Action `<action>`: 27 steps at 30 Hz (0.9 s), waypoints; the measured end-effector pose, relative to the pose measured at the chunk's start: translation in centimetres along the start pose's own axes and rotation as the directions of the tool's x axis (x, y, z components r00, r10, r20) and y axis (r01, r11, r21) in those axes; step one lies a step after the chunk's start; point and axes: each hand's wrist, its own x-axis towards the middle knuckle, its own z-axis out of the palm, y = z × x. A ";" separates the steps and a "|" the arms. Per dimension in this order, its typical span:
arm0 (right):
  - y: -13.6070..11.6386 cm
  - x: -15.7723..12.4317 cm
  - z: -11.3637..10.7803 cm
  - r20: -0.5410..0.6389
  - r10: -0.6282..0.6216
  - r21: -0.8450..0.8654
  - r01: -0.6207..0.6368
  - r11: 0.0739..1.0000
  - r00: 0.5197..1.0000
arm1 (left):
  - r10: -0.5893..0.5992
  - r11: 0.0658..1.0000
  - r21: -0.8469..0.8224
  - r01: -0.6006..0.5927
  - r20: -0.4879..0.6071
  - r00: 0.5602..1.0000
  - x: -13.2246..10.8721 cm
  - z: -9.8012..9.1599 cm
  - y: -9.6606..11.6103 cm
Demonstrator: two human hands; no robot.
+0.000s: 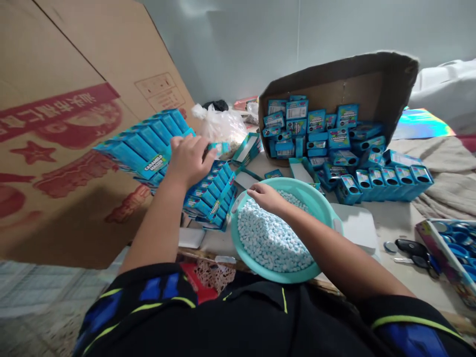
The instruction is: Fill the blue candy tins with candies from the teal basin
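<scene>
My left hand is closed in front of stacked blue candy boxes. The end of a small blue box sticks out past its fingertips, seemingly in its grip; most of it is hidden. One row of blue boxes leans at the left, and another stack stands below the hand. My right hand is over the far left part of a teal basin, its fingers curled together. What they hold, if anything, is hidden. Small pale blue and white candies fill much of the basin.
A tipped cardboard box holds many blue boxes, with a row in front. A large carton stands at the left. Keys and a tray of blue lids lie right. Behind is a clear plastic bag.
</scene>
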 end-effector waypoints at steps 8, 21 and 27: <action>-0.4 -1.0 0.0 0.098 -0.107 -0.370 0.136 0.919 0.989 | -0.047 0.999 0.019 0.044 0.177 0.983 -9.3 3.4 -3.9; -1.9 -11.4 -8.9 -0.569 -0.116 -0.458 -0.197 0.867 0.814 | -0.271 0.955 -0.219 0.202 -0.362 0.892 -13.0 10.2 -4.1; 7.3 -22.7 -15.1 -0.890 0.109 -0.236 -0.651 0.722 0.443 | -0.251 0.955 -0.238 0.180 -0.318 0.914 -12.5 9.4 -4.4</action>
